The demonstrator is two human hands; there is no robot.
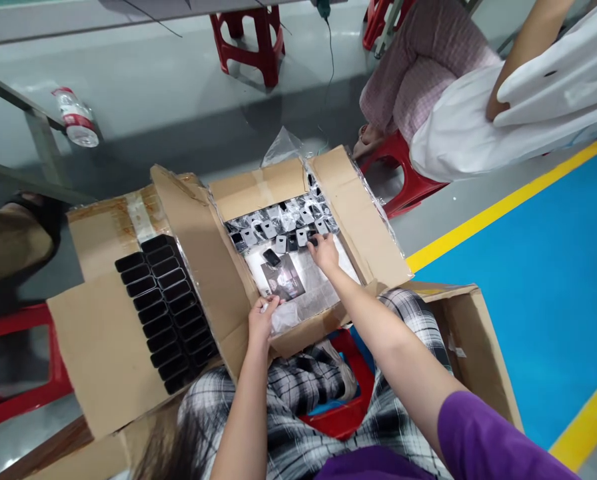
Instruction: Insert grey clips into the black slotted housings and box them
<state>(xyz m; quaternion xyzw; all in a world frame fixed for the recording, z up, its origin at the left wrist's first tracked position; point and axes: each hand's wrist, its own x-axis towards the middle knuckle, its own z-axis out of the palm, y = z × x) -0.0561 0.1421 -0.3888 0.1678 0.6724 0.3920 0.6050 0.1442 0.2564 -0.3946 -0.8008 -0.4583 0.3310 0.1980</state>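
Observation:
An open cardboard box (393,257) stands before my knees, with rows of small grey and black pieces (281,244) in clear wrap along its far side. My right hand (323,253) has its fingers closed on a small black piece at the near edge of those rows. Near the box's lower left corner, my left hand (262,319) pinches something small and whitish, too small to name. Between the hands lie a loose black piece (272,257) and a printed picture (289,279) on a pale surface.
A second open box (98,347) at the left holds two columns of black trays (161,333). Another carton (483,333) stands at the right. A person in white sits on a red stool (403,180). A bottle (78,120) and another red stool (251,43) are farther back.

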